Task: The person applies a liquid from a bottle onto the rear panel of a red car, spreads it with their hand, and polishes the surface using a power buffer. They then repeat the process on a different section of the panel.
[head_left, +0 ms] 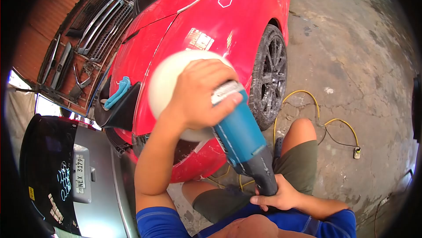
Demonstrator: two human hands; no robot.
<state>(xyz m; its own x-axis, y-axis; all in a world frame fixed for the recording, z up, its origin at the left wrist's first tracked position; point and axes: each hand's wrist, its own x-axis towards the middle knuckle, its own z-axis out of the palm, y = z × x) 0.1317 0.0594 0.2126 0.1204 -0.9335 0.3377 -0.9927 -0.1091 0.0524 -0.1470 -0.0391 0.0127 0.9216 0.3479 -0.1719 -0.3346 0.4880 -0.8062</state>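
A blue and black power polisher [244, 134] with a round white pad [165, 82] is held over the front of a red car [162, 31]. My left hand [204, 95] is wrapped over the polisher's head, above the pad. Around the black rear handle [259, 176], my right hand [279, 194] is closed, low between my knees. The pad overlaps the red fender and bumper in this view, and its edge looks blurred. A blue cloth [118, 93] lies on a black part at the car's front.
The car's dusty front wheel [271, 75] stands right of the polisher. A yellow cord [314, 95] loops across the concrete floor [347, 58] to a socket end [357, 153]. At lower left is a silver tailgate [99, 194]; grilles [105, 22] hang on a rack.
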